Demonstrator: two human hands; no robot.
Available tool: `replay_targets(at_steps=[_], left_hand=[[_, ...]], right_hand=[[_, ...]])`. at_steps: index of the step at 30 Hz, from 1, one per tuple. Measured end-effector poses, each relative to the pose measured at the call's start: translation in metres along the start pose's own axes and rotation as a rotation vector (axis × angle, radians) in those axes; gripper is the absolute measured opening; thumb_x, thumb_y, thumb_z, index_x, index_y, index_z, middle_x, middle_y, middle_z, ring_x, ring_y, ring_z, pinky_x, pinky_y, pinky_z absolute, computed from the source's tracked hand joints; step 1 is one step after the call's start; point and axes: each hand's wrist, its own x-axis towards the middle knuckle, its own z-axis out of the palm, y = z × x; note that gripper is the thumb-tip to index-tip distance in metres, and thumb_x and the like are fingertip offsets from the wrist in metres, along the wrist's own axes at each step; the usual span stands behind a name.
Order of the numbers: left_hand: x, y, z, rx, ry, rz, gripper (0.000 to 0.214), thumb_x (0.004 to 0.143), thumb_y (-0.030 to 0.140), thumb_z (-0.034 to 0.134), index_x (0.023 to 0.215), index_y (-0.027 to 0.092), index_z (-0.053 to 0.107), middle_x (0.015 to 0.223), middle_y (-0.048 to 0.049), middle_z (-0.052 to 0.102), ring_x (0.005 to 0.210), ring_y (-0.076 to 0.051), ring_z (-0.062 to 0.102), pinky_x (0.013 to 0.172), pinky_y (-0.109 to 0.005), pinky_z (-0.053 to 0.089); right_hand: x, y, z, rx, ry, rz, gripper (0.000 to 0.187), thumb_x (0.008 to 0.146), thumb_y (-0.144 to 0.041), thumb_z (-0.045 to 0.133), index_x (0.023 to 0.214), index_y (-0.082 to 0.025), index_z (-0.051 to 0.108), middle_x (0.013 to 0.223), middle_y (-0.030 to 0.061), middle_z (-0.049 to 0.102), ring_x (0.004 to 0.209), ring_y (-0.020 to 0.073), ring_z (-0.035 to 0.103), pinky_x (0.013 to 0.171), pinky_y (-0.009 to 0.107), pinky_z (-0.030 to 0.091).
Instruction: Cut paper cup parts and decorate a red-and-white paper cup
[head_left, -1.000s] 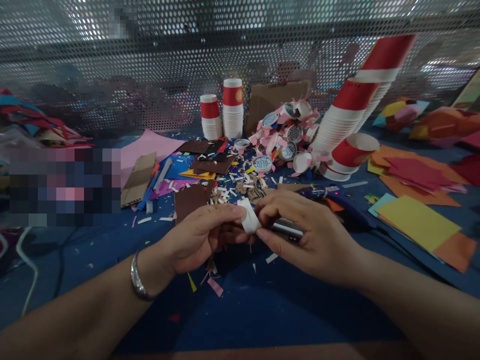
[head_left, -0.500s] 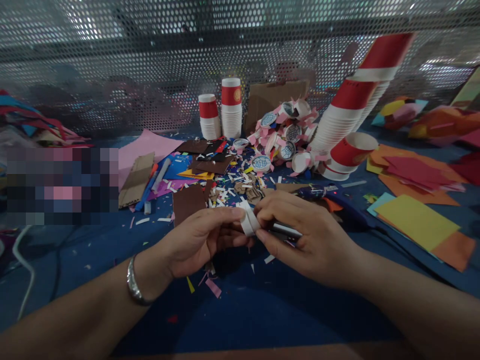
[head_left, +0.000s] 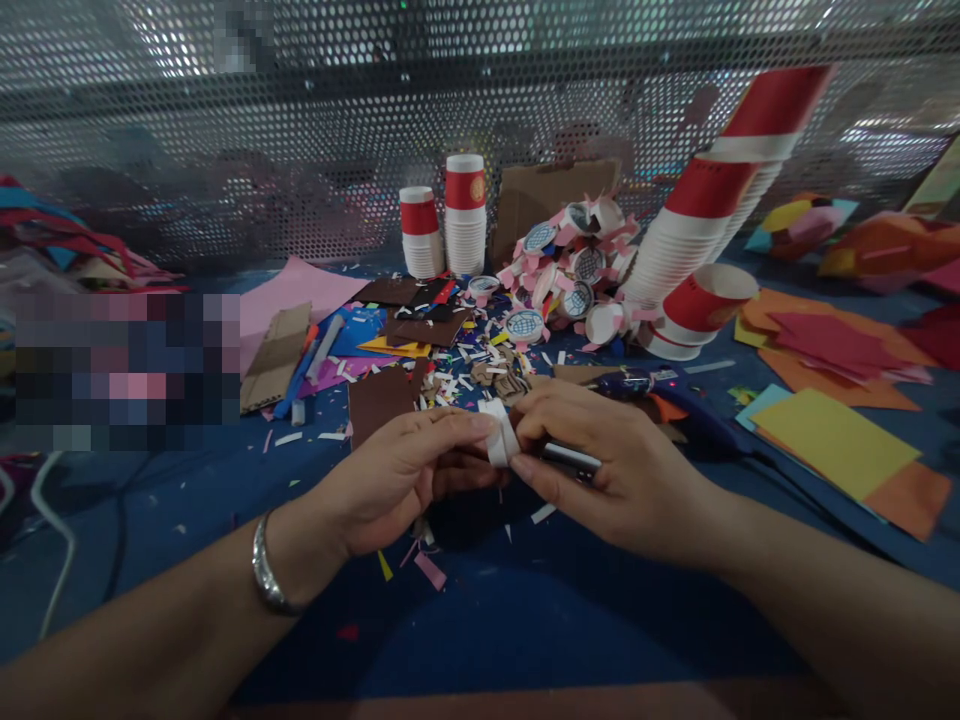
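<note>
Left hand point(head_left: 420, 465) and right hand point(head_left: 637, 485) both have fingertips pinched on a small, curved white paper band point(head_left: 501, 442) over the blue table point(head_left: 487, 640). Right's also gripping a slim silver-and-black rod point(head_left: 571, 461). Looks like a shaping step; next move probably needs steady fingertips.

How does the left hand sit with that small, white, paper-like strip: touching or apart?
Touching. In the head view, the left hand has its thumb overlapping the small white paper-like strip with no visible gap.
</note>
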Motion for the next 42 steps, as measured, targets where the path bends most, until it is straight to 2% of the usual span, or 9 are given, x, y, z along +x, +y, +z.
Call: replay_targets(at_steps=[5,11,17,21,25,29,37,42], left_hand=[[-0.003,0.001,0.004,0.054,0.035,0.043,0.019,0.085,0.027,0.081,0.099,0.017,0.072,0.094,-0.0027,0.076,0.085,-0.014,0.072,0.081,-0.026,0.062],[-0.008,0.004,0.005,0.179,0.024,0.063,0.031,0.080,0.025,0.087,0.103,0.017,0.069,0.107,-0.0036,0.073,0.091,-0.014,0.071,0.086,-0.026,0.058],[-0.007,0.002,0.002,0.359,0.034,0.123,0.037,0.081,0.039,0.086,0.103,0.016,0.068,0.099,-0.0040,0.072,0.086,-0.014,0.069,0.078,-0.025,0.054],[-0.005,0.000,0.003,0.318,0.044,0.089,0.038,0.078,0.042,0.088,0.092,0.014,0.068,0.086,-0.0019,0.070,0.074,-0.010,0.065,0.070,-0.022,0.052],[-0.006,-0.001,0.007,0.269,0.075,0.066,0.041,0.073,0.044,0.091,0.088,0.013,0.070,0.085,-0.0027,0.071,0.075,-0.012,0.065,0.073,-0.023,0.055],[-0.008,-0.002,0.008,0.235,0.053,0.057,0.039,0.075,0.047,0.089,0.082,0.013,0.071,0.082,-0.0021,0.068,0.076,-0.012,0.064,0.074,-0.024,0.057],[-0.007,-0.001,0.008,0.195,0.039,-0.017,0.037,0.074,0.046,0.090,0.081,0.014,0.073,0.079,-0.0015,0.067,0.073,-0.012,0.064,0.075,-0.025,0.057],[-0.007,-0.001,0.009,0.204,0.055,0.012,0.035,0.077,0.043,0.088,0.085,0.013,0.072,0.088,-0.0043,0.070,0.082,-0.015,0.066,0.080,-0.028,0.058]], right_hand=[[0.000,0.000,0.001,-0.026,-0.004,0.006,0.008,0.094,-0.013,0.060,0.089,-0.020,0.062,0.094,0.0074,0.064,0.090,0.0209,0.058,0.084,0.039,0.049],[0.000,-0.002,0.001,-0.038,-0.001,-0.007,0.009,0.091,-0.011,0.061,0.085,-0.017,0.060,0.093,0.0058,0.062,0.088,0.0170,0.058,0.078,0.032,0.047],[0.000,-0.003,-0.002,-0.002,0.003,0.016,0.009,0.090,-0.013,0.062,0.081,-0.016,0.061,0.080,0.0011,0.057,0.073,0.0120,0.052,0.066,0.026,0.041],[0.000,-0.005,-0.003,0.014,0.003,0.049,0.010,0.090,-0.012,0.062,0.081,-0.016,0.062,0.077,-0.0004,0.057,0.070,0.0107,0.053,0.064,0.025,0.040],[0.001,-0.007,-0.003,0.023,-0.005,0.072,0.012,0.089,-0.013,0.062,0.079,-0.018,0.058,0.075,-0.0019,0.057,0.067,0.0104,0.052,0.062,0.024,0.039],[0.002,-0.010,-0.004,0.045,-0.018,0.086,0.014,0.091,-0.015,0.061,0.078,-0.019,0.057,0.073,-0.0020,0.057,0.066,0.0099,0.051,0.061,0.023,0.039],[0.002,-0.013,-0.003,0.064,-0.030,0.142,0.011,0.088,-0.013,0.060,0.078,-0.018,0.057,0.072,-0.0022,0.057,0.065,0.0100,0.050,0.060,0.024,0.039],[0.001,-0.011,-0.002,0.038,-0.023,0.095,0.011,0.091,-0.015,0.060,0.080,-0.018,0.057,0.075,-0.0011,0.057,0.068,0.0107,0.051,0.063,0.025,0.040]])
